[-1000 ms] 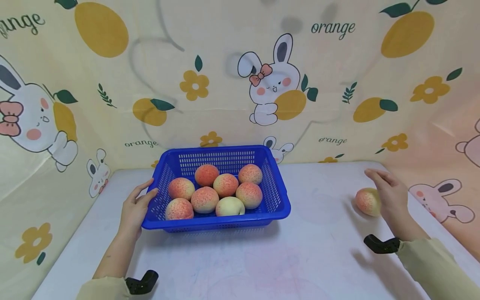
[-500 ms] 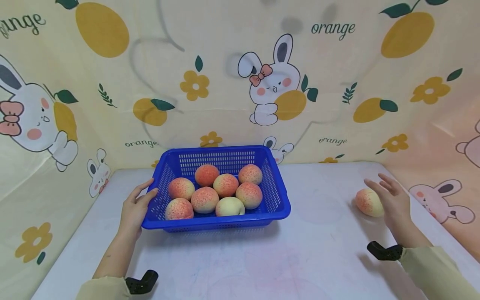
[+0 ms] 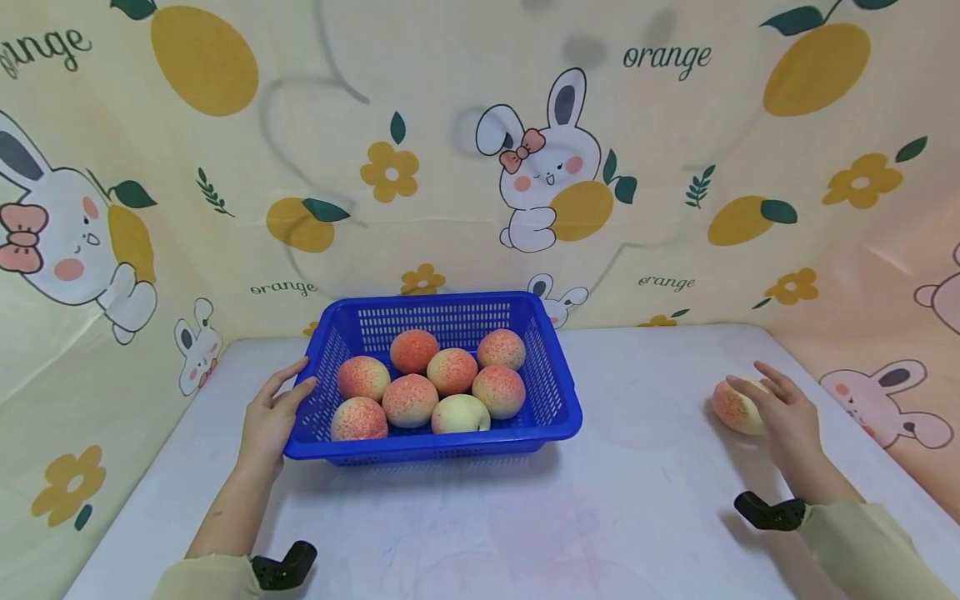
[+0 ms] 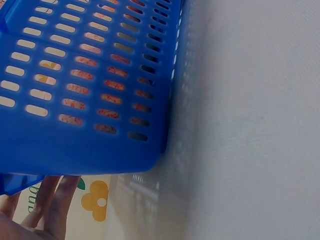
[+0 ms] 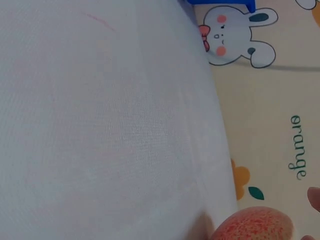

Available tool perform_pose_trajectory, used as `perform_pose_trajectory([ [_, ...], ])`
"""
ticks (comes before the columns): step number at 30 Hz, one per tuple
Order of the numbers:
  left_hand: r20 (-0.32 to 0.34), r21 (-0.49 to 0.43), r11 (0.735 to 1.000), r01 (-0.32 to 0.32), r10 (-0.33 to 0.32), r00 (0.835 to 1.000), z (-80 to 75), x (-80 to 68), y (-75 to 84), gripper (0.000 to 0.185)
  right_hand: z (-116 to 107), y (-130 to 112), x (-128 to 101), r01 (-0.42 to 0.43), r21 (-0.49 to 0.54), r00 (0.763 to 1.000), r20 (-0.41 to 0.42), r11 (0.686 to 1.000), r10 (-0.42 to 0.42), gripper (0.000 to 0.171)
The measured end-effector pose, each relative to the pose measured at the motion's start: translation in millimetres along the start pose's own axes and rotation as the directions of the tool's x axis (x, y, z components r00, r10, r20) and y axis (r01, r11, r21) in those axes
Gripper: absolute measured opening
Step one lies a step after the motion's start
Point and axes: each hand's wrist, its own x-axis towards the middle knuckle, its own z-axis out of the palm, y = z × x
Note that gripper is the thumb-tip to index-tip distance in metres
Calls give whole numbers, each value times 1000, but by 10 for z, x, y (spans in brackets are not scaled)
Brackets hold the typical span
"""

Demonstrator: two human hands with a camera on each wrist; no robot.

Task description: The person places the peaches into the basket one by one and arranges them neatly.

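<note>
In the head view, a blue plastic basket [image 3: 431,450] with slotted walls stands on the white table, holding several red-and-yellow peaches [image 3: 410,400]. My left hand [image 3: 270,421] holds its left rim; the left wrist view shows the fingers [image 4: 59,205] passing behind the rim [image 4: 20,185]. At the far right a single peach [image 3: 738,407] lies on the table. My right hand [image 3: 787,425] is over its right side, fingers spread and partly covering it. From the right wrist, the peach [image 5: 257,225] shows at the bottom, with a fingertip [image 5: 315,197] apart from it at the edge.
A patterned cloth [image 3: 442,167] with rabbits and oranges hangs behind and around the table. White table surface [image 3: 645,392] lies between the basket and the single peach. Black wrist straps with devices [image 3: 768,510] sit at both sleeves.
My right hand has drawn back slightly and lowered beside the single peach, its fingers first spreading and then coming over the fruit. The left hand and basket have stayed put.
</note>
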Motion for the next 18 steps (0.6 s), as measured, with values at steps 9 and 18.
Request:
perform_pose_trajectory([
  [9, -5, 7, 1000, 0, 0, 1000, -5, -3, 0, 59, 18, 33, 39, -58, 29, 998, -21, 998, 59, 93],
  [18, -14, 7, 1000, -6, 6, 1000, -7, -3, 14, 57, 194, 55, 86, -51, -13, 998, -24, 999, 51, 92],
])
